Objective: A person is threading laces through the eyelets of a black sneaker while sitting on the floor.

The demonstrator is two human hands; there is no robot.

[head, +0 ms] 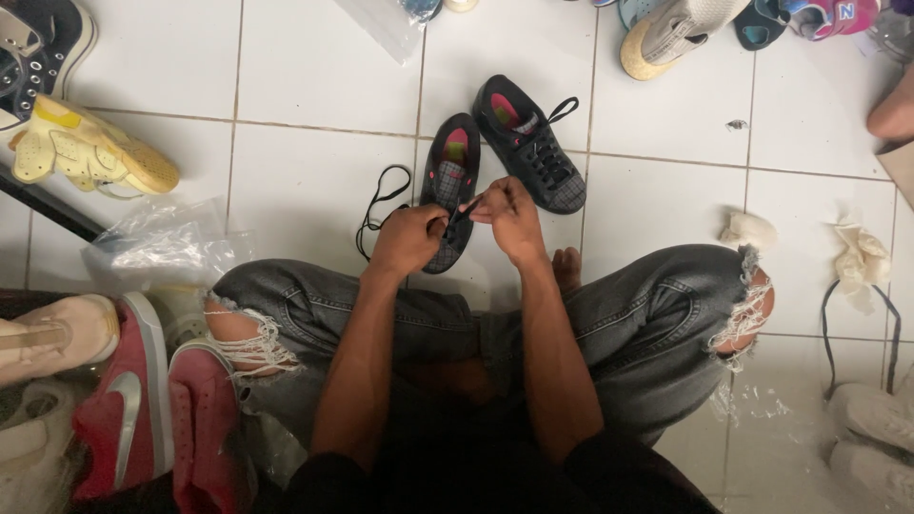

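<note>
I sit cross-legged on a white tiled floor in ripped grey jeans. A black shoe with a pink insole and grey plaid toe (449, 181) lies in front of me. My left hand (409, 238) and my right hand (510, 217) meet over its toe, both pinching a black shoelace (381, 202) that loops out to the left on the tiles. The matching laced shoe (529, 143) lies just beyond, to the right, untouched.
Red sneakers (152, 409) and a beige shoe (57, 333) lie at my left knee, beside a clear plastic bag (157, 243). A yellow shoe (90, 148) and a black high-top (38, 48) are at far left. More shoes line the top edge; crumpled paper (862, 257) lies right.
</note>
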